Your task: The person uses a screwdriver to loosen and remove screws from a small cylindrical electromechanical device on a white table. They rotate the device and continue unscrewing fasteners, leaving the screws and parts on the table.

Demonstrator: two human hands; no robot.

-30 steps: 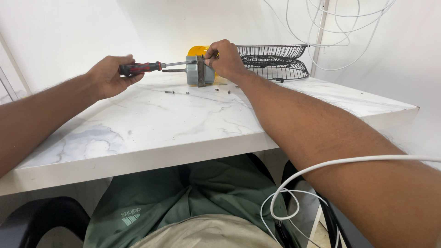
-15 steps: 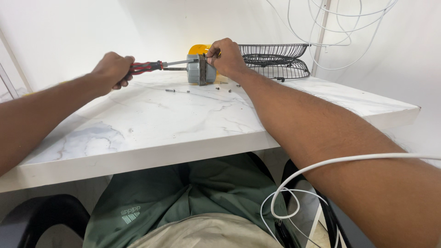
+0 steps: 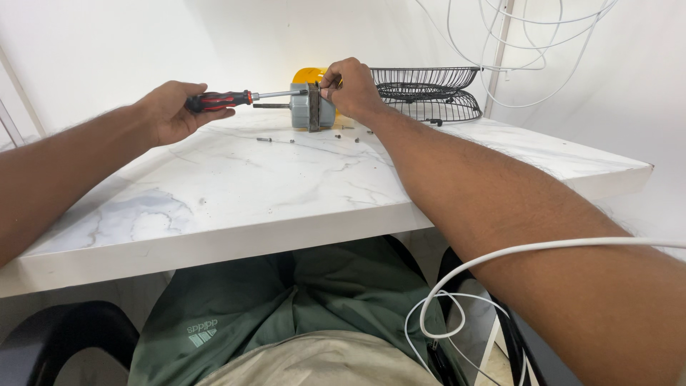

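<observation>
A small grey fan motor (image 3: 309, 109) with a dark middle band and a shaft pointing left stands on the white marble table (image 3: 236, 193). My right hand (image 3: 350, 87) grips its top right side. My left hand (image 3: 171, 109) holds a red and black screwdriver (image 3: 229, 99) level, its metal tip against the upper left face of the motor. Behind the motor an orange part (image 3: 309, 74) shows partly. A few loose screws (image 3: 275, 139) lie on the table in front of the motor.
Two black wire fan guards (image 3: 429, 89) are stacked at the back right of the table. White cables (image 3: 529, 39) hang along the wall, and another white cable (image 3: 500, 261) loops over my right forearm. A black chair (image 3: 50, 339) is at lower left.
My left hand with the screwdriver has shifted slightly along the handle while the tip stays at the motor. My right hand keeps its hold on the motor.
</observation>
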